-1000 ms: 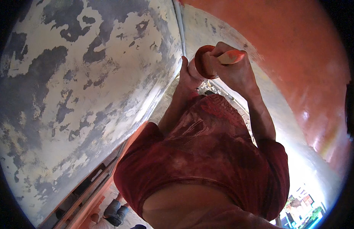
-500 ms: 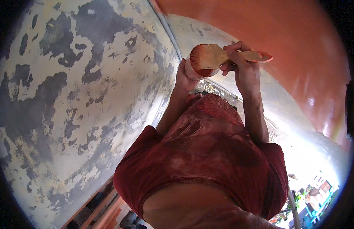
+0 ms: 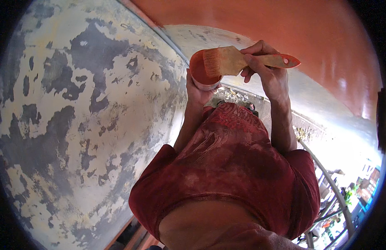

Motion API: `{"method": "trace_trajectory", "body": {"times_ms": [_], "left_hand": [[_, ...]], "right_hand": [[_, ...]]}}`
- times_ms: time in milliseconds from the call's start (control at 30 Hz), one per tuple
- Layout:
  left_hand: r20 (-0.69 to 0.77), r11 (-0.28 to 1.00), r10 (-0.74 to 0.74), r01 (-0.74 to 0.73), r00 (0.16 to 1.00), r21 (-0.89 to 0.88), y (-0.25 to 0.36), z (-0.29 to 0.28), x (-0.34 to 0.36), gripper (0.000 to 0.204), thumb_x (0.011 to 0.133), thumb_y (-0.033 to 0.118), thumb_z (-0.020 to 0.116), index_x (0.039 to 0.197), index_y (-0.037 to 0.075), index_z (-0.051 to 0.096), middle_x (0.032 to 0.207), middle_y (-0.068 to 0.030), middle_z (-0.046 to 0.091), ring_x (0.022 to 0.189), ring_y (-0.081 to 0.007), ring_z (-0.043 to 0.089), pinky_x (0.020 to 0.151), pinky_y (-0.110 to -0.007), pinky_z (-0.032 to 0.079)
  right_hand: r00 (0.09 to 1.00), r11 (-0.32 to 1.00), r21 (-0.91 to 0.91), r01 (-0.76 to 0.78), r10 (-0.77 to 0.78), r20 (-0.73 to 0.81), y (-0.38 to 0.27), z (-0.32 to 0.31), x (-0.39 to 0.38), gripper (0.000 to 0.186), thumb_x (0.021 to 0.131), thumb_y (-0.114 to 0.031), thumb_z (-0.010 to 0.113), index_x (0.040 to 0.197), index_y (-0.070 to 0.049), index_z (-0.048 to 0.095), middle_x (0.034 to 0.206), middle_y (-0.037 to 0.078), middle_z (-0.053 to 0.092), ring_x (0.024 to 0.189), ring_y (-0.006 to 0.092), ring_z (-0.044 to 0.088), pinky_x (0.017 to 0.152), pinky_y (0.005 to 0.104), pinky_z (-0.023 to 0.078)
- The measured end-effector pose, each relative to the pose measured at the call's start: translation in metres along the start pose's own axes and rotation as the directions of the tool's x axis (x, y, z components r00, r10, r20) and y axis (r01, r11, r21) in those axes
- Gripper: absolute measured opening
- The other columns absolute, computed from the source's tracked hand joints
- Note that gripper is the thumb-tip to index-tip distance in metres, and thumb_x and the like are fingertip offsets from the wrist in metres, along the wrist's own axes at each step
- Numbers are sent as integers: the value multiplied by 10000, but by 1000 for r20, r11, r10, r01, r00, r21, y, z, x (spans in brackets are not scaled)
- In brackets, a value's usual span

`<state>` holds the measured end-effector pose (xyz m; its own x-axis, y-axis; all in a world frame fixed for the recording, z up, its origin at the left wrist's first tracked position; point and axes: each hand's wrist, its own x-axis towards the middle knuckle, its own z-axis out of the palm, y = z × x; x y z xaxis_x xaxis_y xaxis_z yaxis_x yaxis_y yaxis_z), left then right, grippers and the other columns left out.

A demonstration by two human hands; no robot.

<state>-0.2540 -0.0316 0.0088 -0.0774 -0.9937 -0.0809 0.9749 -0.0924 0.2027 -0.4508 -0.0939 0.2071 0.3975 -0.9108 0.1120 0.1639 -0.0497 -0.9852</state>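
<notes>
My left hand [image 3: 198, 92] is wrapped round a small tub of orange-red paint [image 3: 197, 66], tilted so that its mouth shows. In my right hand [image 3: 268, 68] is a wide flat paintbrush [image 3: 232, 60] with a wooden handle, gripped by its neck between thumb and fingers. Its pale bristles lie across the right side of the tub's mouth, with an orange tinge along them. The handle's end, marked red, points out to the right. Whether the bristle tips touch the paint or the rim, I cannot tell.
On the left rises a wall [image 3: 118, 108] with patchy grey and cream plaster. An orange painted surface [image 3: 318, 33] curves overhead to the right, bordered by a pale unpainted band [image 3: 193, 35]. A thin pipe [image 3: 168, 41] follows the corner. At lower right stand poles [image 3: 332, 187] before a bright outdoor area.
The tub has shifted a little left, and more of the paint inside shows. The brush has drawn rightward from the tub's middle to its right side. My view has turned slightly.
</notes>
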Motion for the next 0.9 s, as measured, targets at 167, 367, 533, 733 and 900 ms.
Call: {"method": "trace_trajectory", "body": {"times_ms": [167,367,533,733,900], "left_hand": [[-29,997,-38,40,999,63,0,10,-4,792,883,738,344,1443,179,372,1376,-150,485,1162,-364,553,717,-491,564],[-64,996,11,-5,998,89,-12,34,1,602,933,586,407,1386,190,444,1331,-82,524,1210,-276,526,904,-512,498],[-50,988,-47,53,998,143,-12,41,6,598,934,585,414,1399,209,430,1343,-73,516,1218,-256,523,951,-496,474],[-19,980,-56,59,998,191,-15,41,13,666,909,619,435,1426,201,390,1369,-95,495,1218,-306,522,848,-525,528],[-82,983,-129,139,988,124,-22,40,18,678,910,628,405,1423,185,391,1369,-124,488,1193,-347,534,766,-554,558]], "right_hand": [[976,981,-137,137,-110,188,-6,-2,-5,123,882,-32,612,985,28,640,842,96,663,655,123,624,548,254,515],[839,680,-505,532,-344,421,-1,2,-8,259,803,-88,650,1047,-1,645,1028,159,664,898,352,651,773,402,541],[783,573,-534,622,-455,424,10,-3,-13,276,802,-124,622,1055,-17,634,1064,162,653,947,345,648,787,398,541],[854,674,-528,517,-451,260,14,-15,-26,185,836,-52,664,1018,-28,640,1060,149,668,909,265,668,745,338,557],[965,949,-203,240,-256,-57,13,-34,-41,230,922,-108,633,1095,28,566,975,122,654,737,122,623,605,248,524]]}}
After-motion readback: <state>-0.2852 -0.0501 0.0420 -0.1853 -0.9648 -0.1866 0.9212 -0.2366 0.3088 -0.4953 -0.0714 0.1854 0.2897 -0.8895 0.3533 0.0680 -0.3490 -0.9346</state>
